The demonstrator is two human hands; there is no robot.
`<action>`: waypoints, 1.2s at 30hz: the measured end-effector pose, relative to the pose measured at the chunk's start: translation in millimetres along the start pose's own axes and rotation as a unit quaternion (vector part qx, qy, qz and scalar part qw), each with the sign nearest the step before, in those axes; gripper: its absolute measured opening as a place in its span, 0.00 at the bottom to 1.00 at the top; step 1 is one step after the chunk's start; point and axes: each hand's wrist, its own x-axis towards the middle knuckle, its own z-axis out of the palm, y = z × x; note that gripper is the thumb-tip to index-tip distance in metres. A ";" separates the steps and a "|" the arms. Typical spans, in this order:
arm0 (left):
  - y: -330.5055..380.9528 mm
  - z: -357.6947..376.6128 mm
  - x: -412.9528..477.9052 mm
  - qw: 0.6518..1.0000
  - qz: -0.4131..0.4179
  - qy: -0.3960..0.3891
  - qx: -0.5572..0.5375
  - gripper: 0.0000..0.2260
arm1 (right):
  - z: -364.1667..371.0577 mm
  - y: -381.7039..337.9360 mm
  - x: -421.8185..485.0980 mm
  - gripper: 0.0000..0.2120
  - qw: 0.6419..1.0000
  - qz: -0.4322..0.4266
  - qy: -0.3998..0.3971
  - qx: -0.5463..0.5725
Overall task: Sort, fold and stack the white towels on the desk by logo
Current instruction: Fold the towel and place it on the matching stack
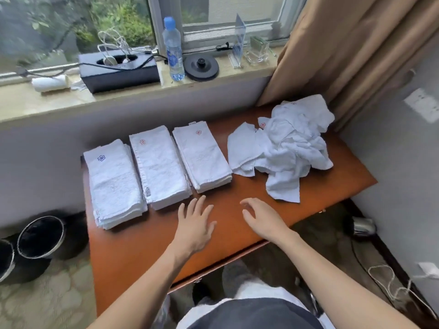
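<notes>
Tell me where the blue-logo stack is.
In the head view, the blue-logo stack lies at the left end of the desk, beside a red-logo stack.

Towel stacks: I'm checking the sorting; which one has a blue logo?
The leftmost stack: its logo is blue; the middle stack and right stack show red.

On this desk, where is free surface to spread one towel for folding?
The desk is bare along its front, between the folded stacks and the near edge; the left hand and right hand are over it. The back is crowded: three stacks side by side, then the loose towel pile at the right.
</notes>
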 end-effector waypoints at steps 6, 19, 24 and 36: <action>30.7 -12.3 -14.9 0.997 0.062 0.022 0.031 0.26 | -9.0 19.4 -55.2 0.18 0.995 0.013 0.088 -0.046; 202.1 4.2 45.2 0.979 0.194 -0.017 0.059 0.27 | -69.0 167.7 -139.0 0.18 0.974 0.128 0.189 0.012; 288.1 22.0 77.2 0.975 0.211 -0.024 0.072 0.26 | -104.4 255.1 -151.0 0.17 0.968 0.143 0.202 0.046; 452.9 19.3 174.5 0.958 0.278 0.027 0.066 0.30 | -203.3 394.6 -163.8 0.18 0.947 0.173 0.256 0.086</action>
